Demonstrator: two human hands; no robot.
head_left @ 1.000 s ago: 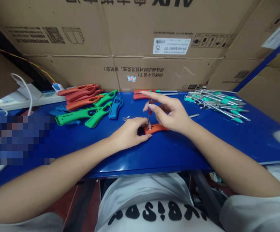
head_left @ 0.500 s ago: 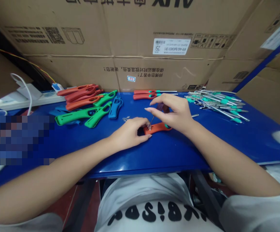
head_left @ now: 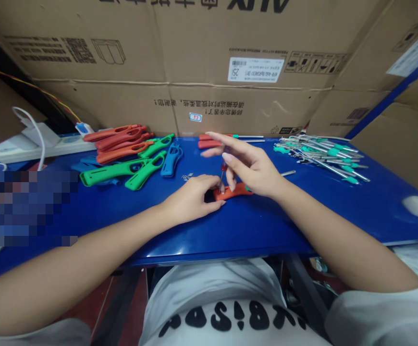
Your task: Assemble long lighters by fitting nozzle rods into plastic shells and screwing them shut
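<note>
My left hand (head_left: 191,198) pinches the left end of an orange long-necked lighter (head_left: 237,191) against the blue table. The lighter lies flat, with a bit of green trigger showing and its metal tube (head_left: 288,173) sticking out to the right behind my right wrist. My right hand (head_left: 259,169) is closed around a screwdriver (head_left: 224,166) with a dark red handle, its index finger stretched out past the handle. The screwdriver stands nearly upright, its tip down at the lighter's left end beside my left fingertips. What the tip touches is too small to tell.
Red, green and blue lighter handles (head_left: 111,169) lie piled at the left. Metal tubes with green triggers (head_left: 333,153) are heaped at the right. Two red lighters (head_left: 209,143) with tubes rest at the back by a cardboard wall (head_left: 129,105). A white power strip (head_left: 7,149) stands far left.
My right hand's fingers have shifted around the screwdriver handle, the index finger now reaching further left and the others opening somewhat. The screwdriver stands more upright. My left hand keeps its hold on the lighter.
</note>
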